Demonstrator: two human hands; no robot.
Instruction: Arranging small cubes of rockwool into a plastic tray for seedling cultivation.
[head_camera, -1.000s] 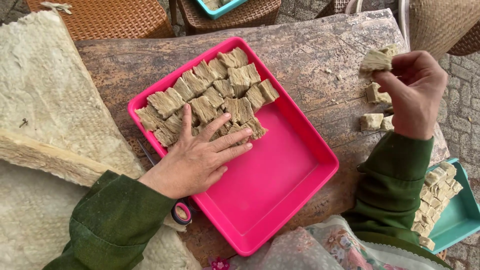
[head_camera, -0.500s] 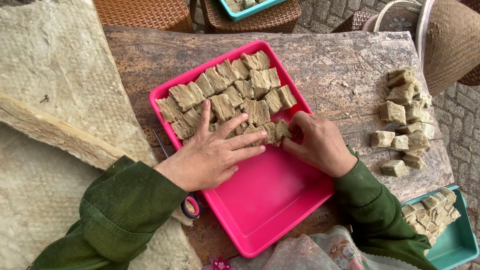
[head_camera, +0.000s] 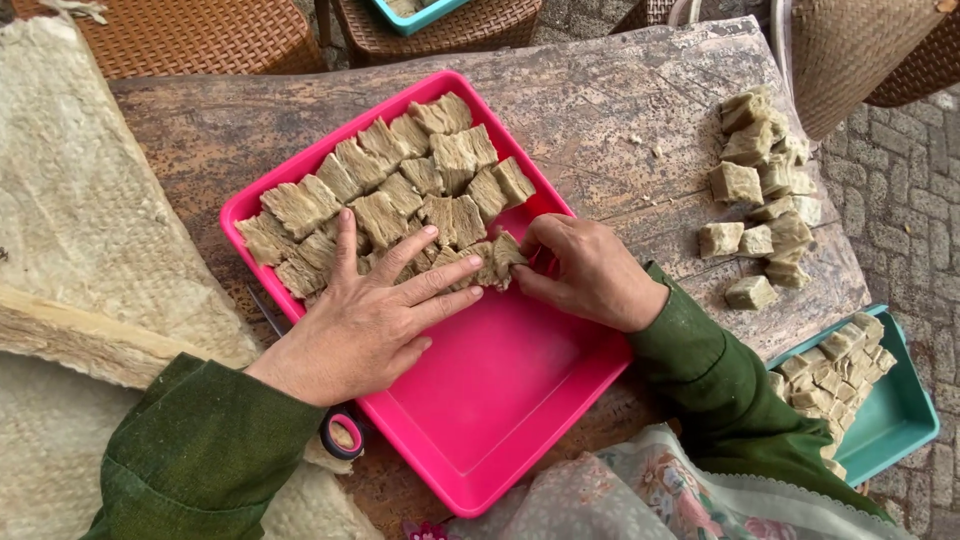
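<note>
1. The left hand lies flat, palm down, fingers spread and open, across the near row of tan fibrous blocks in the pink tray; it presses on them and grips nothing
2. The right hand rests at the tray's right edge, its fingers curled and pinched on one block at the right end of that near row, just beside the left hand's fingertips
3. The blocks fill the far half of the tray, packed edge to edge in rows running from its left corner towards its far corner; the near half of the tray shows bare pink floor
4. The tray sits slantwise on a worn wooden table, its near corner close to the table's near edge
5. A loose heap of the same blocks lies near the table's right edge, well apart from the tray
6. A teal tray holding more blocks stands off the table's near right corner, beside the person's right sleeve
7. A pale fibrous slab covers the table's left edge and reaches past it
8. A small ring-shaped thing, dark with a red rim, shows just under the left wrist at the tray's near left edge; what it is cannot be told
</note>
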